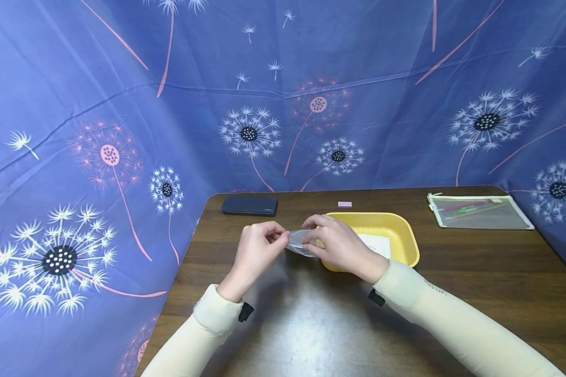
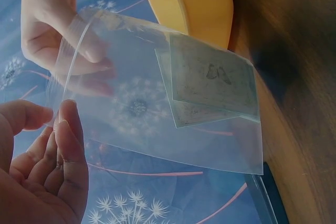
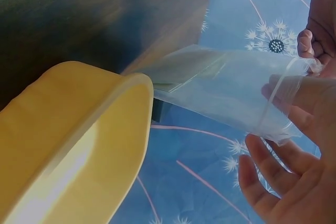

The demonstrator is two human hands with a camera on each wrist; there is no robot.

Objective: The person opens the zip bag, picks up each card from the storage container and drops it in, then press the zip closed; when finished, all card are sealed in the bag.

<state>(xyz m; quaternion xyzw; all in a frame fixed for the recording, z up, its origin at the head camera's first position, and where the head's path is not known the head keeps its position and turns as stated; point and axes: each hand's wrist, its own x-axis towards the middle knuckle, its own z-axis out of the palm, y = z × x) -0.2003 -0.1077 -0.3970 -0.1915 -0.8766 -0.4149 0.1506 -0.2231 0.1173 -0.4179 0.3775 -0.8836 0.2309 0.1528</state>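
A clear zip-top plastic bag point(image 2: 131, 119) is held up between the two hands, its mouth toward them. Inside lie two small greenish-grey cards point(image 2: 215, 77), overlapping near the bottom; the front one bears a small dark drawing. My left hand point(image 1: 259, 248) pinches one corner of the bag's mouth between thumb and fingers. At the other side of the mouth, my right hand point(image 1: 337, 243) holds the plastic, with a digit point(image 3: 294, 93) showing through the film and other fingers outside. A yellow basin point(image 1: 407, 241) stands on the table just beside the bag, partly behind my right hand.
White paper point(image 1: 377, 244) lies in the basin. On the brown table point(image 1: 462, 293) are a dark flat case point(image 1: 249, 206) at the back left, a small pink block point(image 1: 345, 204) at the back, and a mesh zip pouch point(image 1: 481, 213) with pens at the right. Dandelion-patterned blue cloth point(image 1: 283, 68) hangs behind.
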